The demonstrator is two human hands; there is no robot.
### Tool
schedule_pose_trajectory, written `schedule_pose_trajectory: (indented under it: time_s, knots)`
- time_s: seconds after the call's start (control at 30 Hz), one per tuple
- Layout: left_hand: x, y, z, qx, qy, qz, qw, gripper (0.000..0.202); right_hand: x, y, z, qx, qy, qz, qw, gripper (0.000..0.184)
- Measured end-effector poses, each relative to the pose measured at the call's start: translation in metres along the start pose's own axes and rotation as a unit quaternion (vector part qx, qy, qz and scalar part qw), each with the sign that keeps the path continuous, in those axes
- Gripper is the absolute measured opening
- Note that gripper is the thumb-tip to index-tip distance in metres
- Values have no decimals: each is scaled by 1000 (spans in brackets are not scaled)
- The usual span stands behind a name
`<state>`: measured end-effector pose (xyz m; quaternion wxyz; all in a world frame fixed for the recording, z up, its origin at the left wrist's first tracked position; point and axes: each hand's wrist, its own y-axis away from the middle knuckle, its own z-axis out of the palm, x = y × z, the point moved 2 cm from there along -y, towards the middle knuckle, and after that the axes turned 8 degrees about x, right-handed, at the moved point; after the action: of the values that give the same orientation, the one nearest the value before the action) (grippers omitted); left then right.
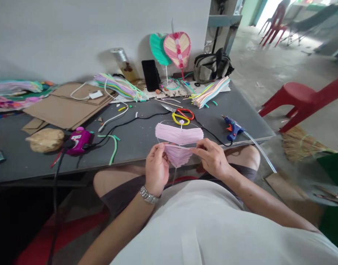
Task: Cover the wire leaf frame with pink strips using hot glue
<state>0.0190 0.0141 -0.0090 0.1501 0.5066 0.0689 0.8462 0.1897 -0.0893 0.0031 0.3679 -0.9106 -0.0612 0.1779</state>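
Just over the table's front edge, my left hand (pixel 157 166) pinches the left side of a pale pink, ribbed, pointed panel (pixel 178 156) that looks made of pipe cleaners. At its upper right corner my right hand (pixel 214 158) has thumb and fingers closed on the edge. Directly beyond lies a lilac ribbed band (pixel 179 134), bent in a shallow V, with a thin wire loop and a small knob (pixel 181 122) above it. Whether band and panel are joined is hard to see. Scissors (pixel 182 115) with red and yellow handles lie behind the band.
A blue glue gun (pixel 232 128) rests at the table's right edge. Bundles of pipe cleaners (pixel 211 92), a phone (pixel 150 75), two leaf-shaped fans (pixel 177 49) and a bag (pixel 213 66) stand farther back. Left are cardboard sheets (pixel 66 106), a purple power socket (pixel 79 141) and cables.
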Motion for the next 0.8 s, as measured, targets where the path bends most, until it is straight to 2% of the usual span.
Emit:
schedule_pose_trajectory:
  time_s: [0.13, 0.33, 0.47, 0.6, 0.8]
  knots:
    - [-1, 0, 2, -5, -9, -9, 1000, 33, 6, -5, -3, -15, -17, 16, 1000, 35]
    - [-1, -1, 2, -2, -9, 18, 1000, 33, 12, -2, -9, 25, -1, 31, 999, 33]
    - [-3, -2, 0, -16, -15, 27, 999, 31, 12, 3, -9, 26, 8, 33, 999, 31]
    - [-4, -3, -2, -10, -18, 27, 999, 30, 11, 9, -8, 48, -69, 89, 992, 30]
    - [-4, -3, -2, -10, -22, 23, 999, 30, 9, 16, -2, 103, -172, 172, 964, 25]
